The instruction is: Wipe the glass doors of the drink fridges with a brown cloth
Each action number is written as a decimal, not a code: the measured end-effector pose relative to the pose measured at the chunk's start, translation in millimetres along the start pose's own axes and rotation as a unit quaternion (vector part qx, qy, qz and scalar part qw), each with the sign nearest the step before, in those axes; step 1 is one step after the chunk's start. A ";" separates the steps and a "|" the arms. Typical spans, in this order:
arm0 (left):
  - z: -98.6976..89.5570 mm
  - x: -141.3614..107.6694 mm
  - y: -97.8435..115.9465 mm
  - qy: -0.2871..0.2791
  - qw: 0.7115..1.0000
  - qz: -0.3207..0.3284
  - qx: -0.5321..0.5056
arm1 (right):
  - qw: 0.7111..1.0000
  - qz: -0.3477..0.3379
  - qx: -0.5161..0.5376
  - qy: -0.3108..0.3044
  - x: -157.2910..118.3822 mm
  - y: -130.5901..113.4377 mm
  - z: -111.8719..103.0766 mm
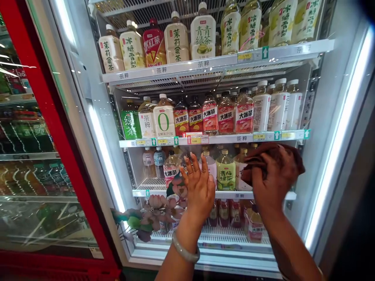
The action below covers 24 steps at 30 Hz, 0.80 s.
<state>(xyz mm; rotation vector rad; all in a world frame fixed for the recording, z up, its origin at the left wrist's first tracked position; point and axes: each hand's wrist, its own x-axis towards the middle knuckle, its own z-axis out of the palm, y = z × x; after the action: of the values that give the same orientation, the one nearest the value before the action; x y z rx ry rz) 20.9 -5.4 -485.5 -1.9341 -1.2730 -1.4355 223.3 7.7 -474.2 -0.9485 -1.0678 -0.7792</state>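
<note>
Red framing (60,136) edges our view at left; next, pinkish flowers (159,205) show on the glass (231,88). Our left hand (199,189) is spread, palm toward the glass, apparently against it. To its right, clear of it, our nearer right hand (275,175) clutches a bunched brown cloth (252,160), its longer side running roughly crosswise.

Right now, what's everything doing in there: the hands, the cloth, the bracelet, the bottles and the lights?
Left hand: raised, fingers spread, holding nothing.
Right hand: bent over the brown cloth, holding it.
Brown cloth: bunched up.
Bracelet: worn around the left wrist.
Big "0" bottle: upright, cap on.
Red top-shelf bottle: upright, cap on.
Left light strip: lit.
Right light strip: lit.
</note>
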 end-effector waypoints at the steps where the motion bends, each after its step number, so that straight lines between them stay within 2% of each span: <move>1: 2.9 -1.7 1.9 0.011 1.000 -0.002 -0.004 | 0.999 -0.019 0.002 -0.028 -5.6 -12.3 1.7; 4: 11.4 -9.0 7.2 0.026 1.000 -0.004 -0.009 | 0.978 -0.145 0.041 -0.143 -27.7 -41.8 1.5; 5: 13.9 -12.0 8.3 0.024 1.000 -0.001 -0.004 | 0.966 -0.187 0.061 -0.166 -32.7 -42.6 -0.4; 7: 17.9 -17.5 9.5 0.014 1.000 0.015 0.016 | 0.950 -0.237 0.090 -0.181 -34.5 -26.5 -5.3; 8: 19.2 -19.6 9.6 0.010 0.999 0.028 0.025 | 0.951 -0.242 0.094 -0.166 -31.3 -11.6 -7.3; 10: 20.6 -22.1 9.6 0.002 0.998 0.045 0.034 | 0.970 -0.205 0.073 -0.107 -20.3 21.7 -8.2; 12: 20.8 -22.5 9.7 -0.001 0.998 0.050 0.032 | 0.990 -0.135 0.046 -0.009 -10.1 44.0 -4.3; 13: 20.7 -22.2 10.0 0.000 0.998 0.050 0.031 | 0.994 -0.092 0.039 0.038 -7.7 46.7 -1.0; 14: 20.6 -21.8 10.3 0.001 0.998 0.049 0.030 | 0.995 -0.054 0.035 0.070 -7.7 42.9 2.6; 16: 20.4 -21.0 10.7 0.008 0.998 0.052 0.033 | 0.996 -0.016 0.032 0.078 -14.9 19.3 9.0; 18: 19.8 -20.6 10.7 0.011 0.998 0.052 0.034 | 0.998 -0.043 0.039 0.021 -27.8 -13.8 12.0; 20: 18.5 -20.4 10.5 0.013 0.998 0.052 0.026 | 0.991 -0.111 0.066 -0.042 -38.7 -39.0 10.5; 22: 16.9 -20.2 10.9 0.008 0.999 0.050 0.018 | 0.976 -0.177 0.095 -0.089 -41.2 -42.7 5.4; 24: 15.8 -19.9 12.3 0.001 0.999 0.045 0.017 | 0.967 -0.206 0.106 -0.107 -34.2 -21.1 -1.1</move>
<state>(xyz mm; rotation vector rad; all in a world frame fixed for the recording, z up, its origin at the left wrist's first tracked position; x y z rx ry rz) 38.6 -7.8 -507.3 -1.9416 -1.1862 -1.3627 194.7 0.8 -501.6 -0.6414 -1.5355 -0.8910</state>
